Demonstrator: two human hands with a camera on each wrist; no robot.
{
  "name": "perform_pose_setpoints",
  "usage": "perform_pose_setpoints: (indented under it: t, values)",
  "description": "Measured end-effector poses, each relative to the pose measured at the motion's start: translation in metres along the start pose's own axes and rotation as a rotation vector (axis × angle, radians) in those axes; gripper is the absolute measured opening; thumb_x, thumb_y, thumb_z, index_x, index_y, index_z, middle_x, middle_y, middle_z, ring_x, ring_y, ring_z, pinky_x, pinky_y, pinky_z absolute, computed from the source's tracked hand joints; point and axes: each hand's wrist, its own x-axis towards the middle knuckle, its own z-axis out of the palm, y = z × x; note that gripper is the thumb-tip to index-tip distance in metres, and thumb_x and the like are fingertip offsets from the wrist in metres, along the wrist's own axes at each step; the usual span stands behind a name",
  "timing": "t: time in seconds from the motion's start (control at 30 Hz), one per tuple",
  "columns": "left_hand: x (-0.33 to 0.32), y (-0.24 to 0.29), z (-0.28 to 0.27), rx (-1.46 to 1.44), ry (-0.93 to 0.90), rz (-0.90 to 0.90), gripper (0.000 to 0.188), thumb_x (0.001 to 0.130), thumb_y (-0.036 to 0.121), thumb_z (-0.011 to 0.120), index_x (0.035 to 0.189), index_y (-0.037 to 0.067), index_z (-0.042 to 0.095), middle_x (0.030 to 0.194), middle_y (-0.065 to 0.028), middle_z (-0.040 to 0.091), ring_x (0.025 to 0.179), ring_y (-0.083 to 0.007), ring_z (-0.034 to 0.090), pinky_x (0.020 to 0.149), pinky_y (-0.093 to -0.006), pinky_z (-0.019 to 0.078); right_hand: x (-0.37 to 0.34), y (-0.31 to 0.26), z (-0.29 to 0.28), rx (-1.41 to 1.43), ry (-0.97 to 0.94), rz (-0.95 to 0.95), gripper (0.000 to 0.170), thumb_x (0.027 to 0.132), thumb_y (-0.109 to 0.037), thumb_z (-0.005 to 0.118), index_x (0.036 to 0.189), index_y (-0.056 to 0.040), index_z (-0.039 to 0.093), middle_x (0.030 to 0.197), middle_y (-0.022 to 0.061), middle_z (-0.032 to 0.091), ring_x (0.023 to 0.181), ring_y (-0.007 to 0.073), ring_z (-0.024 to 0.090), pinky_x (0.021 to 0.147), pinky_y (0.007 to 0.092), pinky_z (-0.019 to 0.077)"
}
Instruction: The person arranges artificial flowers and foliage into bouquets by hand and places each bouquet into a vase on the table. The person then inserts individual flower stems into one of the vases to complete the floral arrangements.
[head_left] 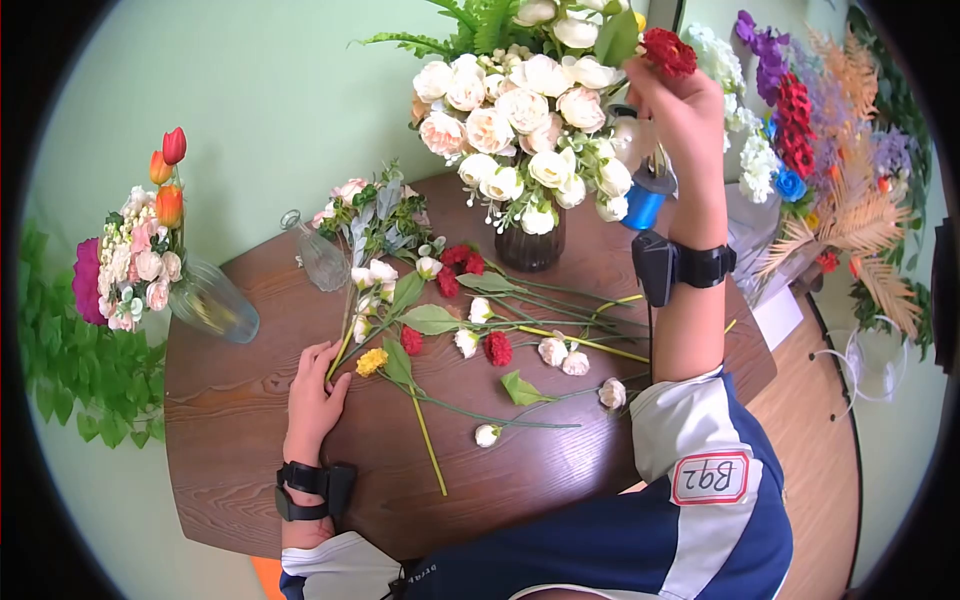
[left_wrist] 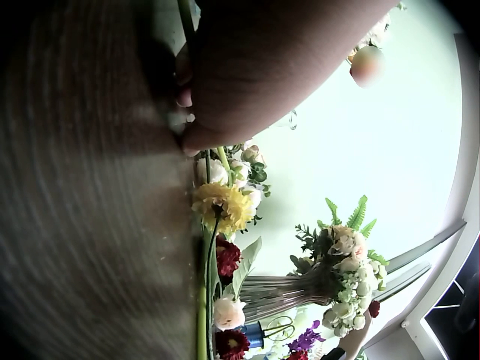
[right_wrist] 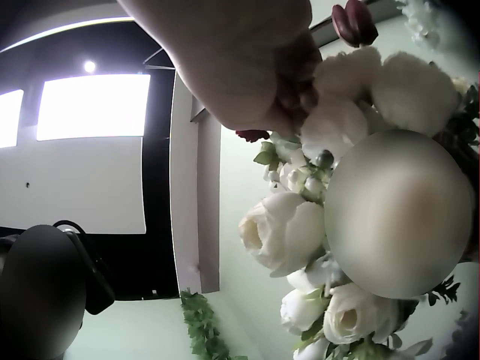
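My right hand (head_left: pixel 682 112) is raised at the top of the head view, its fingers and thumb pinching a red carnation (head_left: pixel 668 52) just below the bloom. It is beside the large bouquet of white and pale pink roses (head_left: pixel 525 108) in a dark ribbed vase (head_left: pixel 530 245). In the right wrist view, white blooms (right_wrist: pixel 281 232) crowd close under this hand, which hides most of the carnation. My left hand (head_left: pixel 315 395) rests on the table with loosely bent fingers, a green stem (head_left: pixel 342 350) lying between thumb and forefinger. A yellow carnation (head_left: pixel 371 362) lies just right of its thumb.
Loose red carnations (head_left: pixel 498 348), white buds and long stems lie across the brown table (head_left: pixel 240 440). A clear glass bottle (head_left: pixel 322 258) lies behind them. At left a glass vase (head_left: pixel 215 300) with tulips leans; a blue container (head_left: pixel 648 200) stands behind my right forearm.
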Motion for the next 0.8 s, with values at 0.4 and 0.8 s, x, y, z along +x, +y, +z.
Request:
perform_pose_setpoints:
  t: [0.4,0.8]
  values:
    - [-0.001,-0.002,0.001,0.010,0.001,0.003,0.044,0.075,0.005,0.062,0.118,0.011,0.052,0.113,-0.0099,0.051,0.057,-0.0168,0.049,0.060,-0.0270,0.0452,-0.021,0.037,0.011,-0.204,-0.199,0.103,0.017,0.074,-0.009,0.067,0.086,0.0030,0.067,0.065,0.0067,0.064,0.057,0.0059,0.049,0.055,0.0249,0.0431]
    - [0.001,-0.001,0.001,0.011,-0.015,-0.008,0.044,0.075,0.003,0.061,0.118,0.009,0.052,0.114,-0.0108,0.050,0.064,-0.0169,0.051,0.060,-0.0254,0.0442,-0.021,0.015,0.005,-0.018,0.068,0.140,0.013,0.073,-0.007,0.068,0.078,0.0043,0.066,0.062,-0.0027,0.057,0.055,0.0027,0.047,0.049,0.0189,0.0363]
